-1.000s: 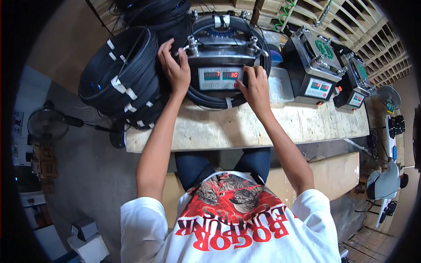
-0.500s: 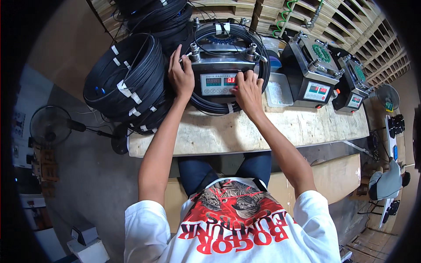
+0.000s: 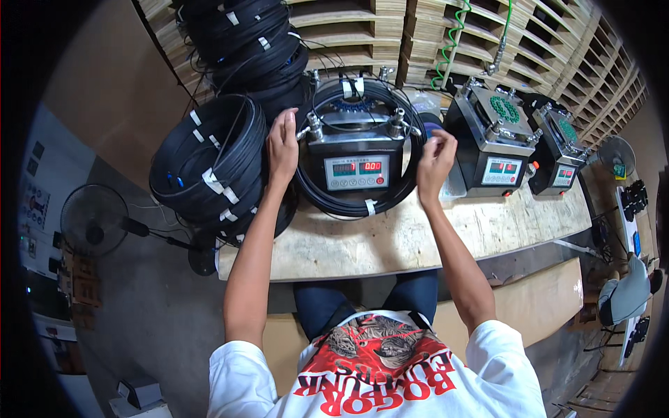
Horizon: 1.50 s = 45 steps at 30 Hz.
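Observation:
A boxy black machine [image 3: 357, 150] with a metal top and a lit control panel [image 3: 356, 173] stands in front of me. Around it hangs a coil of black cable [image 3: 334, 204], bound with white tape. My left hand [image 3: 282, 153] is open, fingers stretched upward, beside the machine's left side near a metal clamp [image 3: 315, 127]. At the coil's right side is my right hand [image 3: 437, 166], its fingers loosely bent and apart with nothing visible in them. Whether it touches the cable I cannot tell. The right clamp [image 3: 398, 124] lies close to it.
Large black cable coils [image 3: 202, 164] stand at the left, with a taller stack [image 3: 244, 52] behind. Two similar machines [image 3: 493, 139] are on the wooden table [image 3: 334, 247] at right, past a clear plastic tub [image 3: 454, 182]. A fan [image 3: 94, 219] stands left; a person [image 3: 625, 289] sits far right.
My right hand has left the control panel and moved to the coil's right side. The panel's red figures have changed. My left hand stays by the machine's left side; the whole view has shifted.

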Tool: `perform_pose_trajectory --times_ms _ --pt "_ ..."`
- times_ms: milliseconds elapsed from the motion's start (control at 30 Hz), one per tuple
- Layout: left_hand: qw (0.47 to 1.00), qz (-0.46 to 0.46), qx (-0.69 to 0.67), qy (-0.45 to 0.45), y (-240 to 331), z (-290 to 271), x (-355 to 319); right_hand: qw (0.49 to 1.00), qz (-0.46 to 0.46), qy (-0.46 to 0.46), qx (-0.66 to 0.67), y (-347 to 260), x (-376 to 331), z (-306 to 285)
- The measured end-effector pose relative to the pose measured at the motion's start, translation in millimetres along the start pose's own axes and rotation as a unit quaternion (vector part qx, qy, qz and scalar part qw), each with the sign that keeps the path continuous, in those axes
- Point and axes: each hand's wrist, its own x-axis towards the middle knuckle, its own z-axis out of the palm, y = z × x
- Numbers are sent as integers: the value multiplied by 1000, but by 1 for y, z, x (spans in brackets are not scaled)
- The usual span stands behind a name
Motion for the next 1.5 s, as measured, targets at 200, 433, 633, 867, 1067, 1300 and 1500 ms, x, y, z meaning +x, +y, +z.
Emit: perform_pose_trajectory --times_ms 200,433,633,867,1067,1300,1500 --pt "985 -134 -103 -42 -8 19 -3 982 93 -159 -40 57 48 18" --pt "996 -83 -24 31 0 17 -11 989 67 -129 -37 42 42 24" --pt "994 -97 -15 52 0 20 -14 987 71 -136 -44 40 46 25" --pt "987 85 132 40 29 4 -7 982 -159 -55 -89 51 60 8" --pt "958 16 251 -139 59 -34 -8 963 -49 -257 -66 -13 47 -17" --pt "942 35 224 -248 59 -42 12 953 -23 -300 -30 -6 55 -17" --pt "901 152 278 -297 73 -47 18 949 49 -311 14 4 58 -18"
